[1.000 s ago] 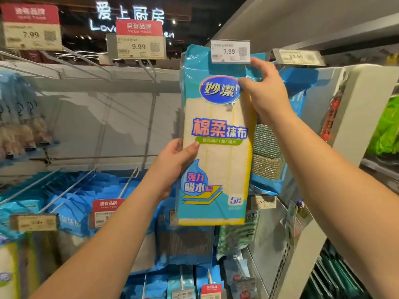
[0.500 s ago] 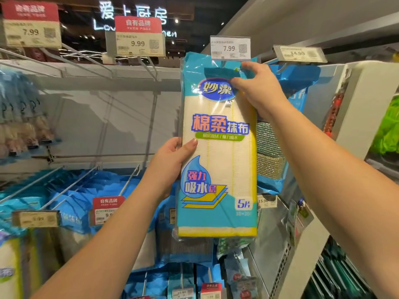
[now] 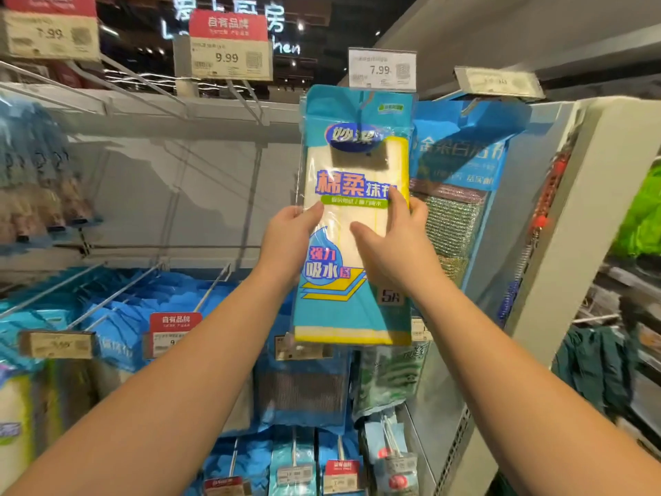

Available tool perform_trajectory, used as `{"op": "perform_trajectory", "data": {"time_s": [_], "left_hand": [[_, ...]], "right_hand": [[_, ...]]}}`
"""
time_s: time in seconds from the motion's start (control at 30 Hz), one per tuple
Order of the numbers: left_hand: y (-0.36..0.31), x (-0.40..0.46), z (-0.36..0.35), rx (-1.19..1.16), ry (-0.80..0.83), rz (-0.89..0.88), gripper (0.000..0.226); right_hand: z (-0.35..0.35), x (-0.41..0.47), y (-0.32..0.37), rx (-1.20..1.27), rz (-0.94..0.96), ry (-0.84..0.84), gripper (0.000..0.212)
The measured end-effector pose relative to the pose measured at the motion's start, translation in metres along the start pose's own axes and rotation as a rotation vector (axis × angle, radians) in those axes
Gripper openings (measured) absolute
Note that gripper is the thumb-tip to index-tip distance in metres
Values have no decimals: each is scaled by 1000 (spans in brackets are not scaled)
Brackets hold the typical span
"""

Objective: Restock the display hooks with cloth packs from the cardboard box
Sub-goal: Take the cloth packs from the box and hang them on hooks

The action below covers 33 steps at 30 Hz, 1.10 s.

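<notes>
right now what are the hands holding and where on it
Both hold the cloth pack around its middle: the left hand grips its left edge, the right hand its right edge, thumbs across the front.

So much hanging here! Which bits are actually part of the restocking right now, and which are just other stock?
Part of the job:
- teal and yellow plastic cloth pack
- left hand and right hand, both on the pack
- white 7.99 price tag on its hook

Just hanging about:
- blue scourer pack alongside
- red-topped 9.99 price tag
- blue packs lower left
</notes>
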<state>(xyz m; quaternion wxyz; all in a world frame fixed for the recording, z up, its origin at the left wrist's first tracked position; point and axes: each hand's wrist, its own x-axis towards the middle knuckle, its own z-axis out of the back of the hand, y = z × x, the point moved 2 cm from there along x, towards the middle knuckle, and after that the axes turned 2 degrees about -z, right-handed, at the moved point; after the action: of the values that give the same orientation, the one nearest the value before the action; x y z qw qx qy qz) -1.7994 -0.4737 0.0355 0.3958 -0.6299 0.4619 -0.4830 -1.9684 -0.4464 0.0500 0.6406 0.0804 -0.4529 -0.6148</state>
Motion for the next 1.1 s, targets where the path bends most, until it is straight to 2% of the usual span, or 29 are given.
{"op": "perform_trajectory", "data": {"time_s": [0.13, 0.27, 0.43, 0.6, 0.8, 0.93, 1.1], "left_hand": [[9, 19, -4, 59, -46, -1, 36], [14, 35, -6, 117, -77, -13, 25], [21, 46, -9, 205, -97, 1, 31], [35, 48, -16, 216, -82, 39, 23], [48, 48, -15, 261, -78, 43, 25], [41, 33, -11, 362, -160, 91, 38], [35, -12, 22, 515, -206, 38, 29]], "right_hand": [[-11, 18, 0, -98, 5, -29, 83], [-27, 34, -1, -159, -24, -10, 82], [-41, 49, -6, -205, -65, 17, 77], [-50, 54, -17, -256, -70, 47, 80], [-52, 38, -32, -269, -23, 9, 86], [-41, 17, -30, -259, 13, 24, 83], [-25, -28, -15, -296, 64, 12, 76]]}}
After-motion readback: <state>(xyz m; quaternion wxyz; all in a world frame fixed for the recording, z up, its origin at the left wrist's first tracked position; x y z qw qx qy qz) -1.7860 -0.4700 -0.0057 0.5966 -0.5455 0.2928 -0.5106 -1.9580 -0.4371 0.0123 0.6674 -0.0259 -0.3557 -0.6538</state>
